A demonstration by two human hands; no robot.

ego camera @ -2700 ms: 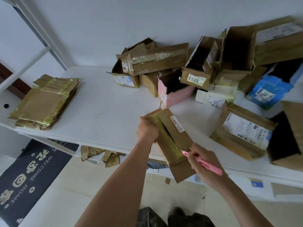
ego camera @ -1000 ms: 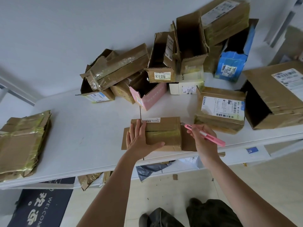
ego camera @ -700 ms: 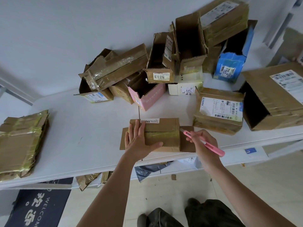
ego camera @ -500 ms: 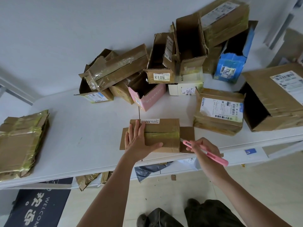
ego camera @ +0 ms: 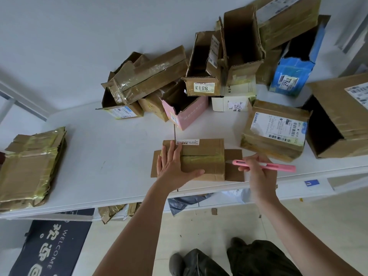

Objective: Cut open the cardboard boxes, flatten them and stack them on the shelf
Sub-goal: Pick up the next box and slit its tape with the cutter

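A small brown cardboard box with a taped seam lies near the front edge of the white shelf, its end flaps spread out left and right. My left hand presses flat on the box's left part, fingers spread. My right hand grips a pink utility knife. The blade tip touches the right end of the taped seam. A stack of flattened boxes rests at the shelf's left end.
A heap of opened and taped boxes fills the back of the shelf: a pink box, a box labelled 8813, a blue box, a labelled parcel. A large open box stands at right. A welcome mat lies on the floor.
The box was turned and laid flat under my left palm. My right hand dipped lower at the box's right flap, then brought the knife tip back up to the right end of the seam.
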